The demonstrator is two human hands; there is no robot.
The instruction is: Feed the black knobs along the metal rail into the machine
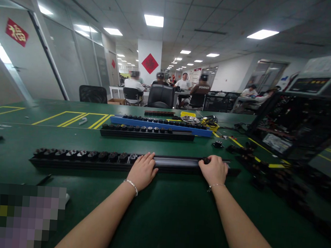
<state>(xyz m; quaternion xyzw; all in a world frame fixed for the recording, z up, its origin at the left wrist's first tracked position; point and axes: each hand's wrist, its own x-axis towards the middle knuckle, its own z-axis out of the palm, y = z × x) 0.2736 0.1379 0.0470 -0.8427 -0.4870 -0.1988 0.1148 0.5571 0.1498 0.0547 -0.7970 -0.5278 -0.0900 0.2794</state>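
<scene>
A long black rail (pixel 176 162) lies across the green table in front of me, with a row of black socket modules (pixel 81 154) filling its left part. My left hand (pixel 143 171) is closed over the rail at the last module of the row, thumb toward the near side. Farther right, my right hand (pixel 214 171) is closed around a small black part (pixel 206 160) at the rail's channel; it looks like another socket module, mostly hidden by the fingers. Between my hands, the rail's bare grey channel shows.
Beyond lie a shorter black rail with modules (pixel 147 134) and a blue rail (pixel 159 125). A loose module (pixel 217 144) sits at right, near scattered black parts (pixel 280 181) and a large black equipment case (pixel 292 125). A metal dish (pixel 190 119) stands farther back. People sit in the background.
</scene>
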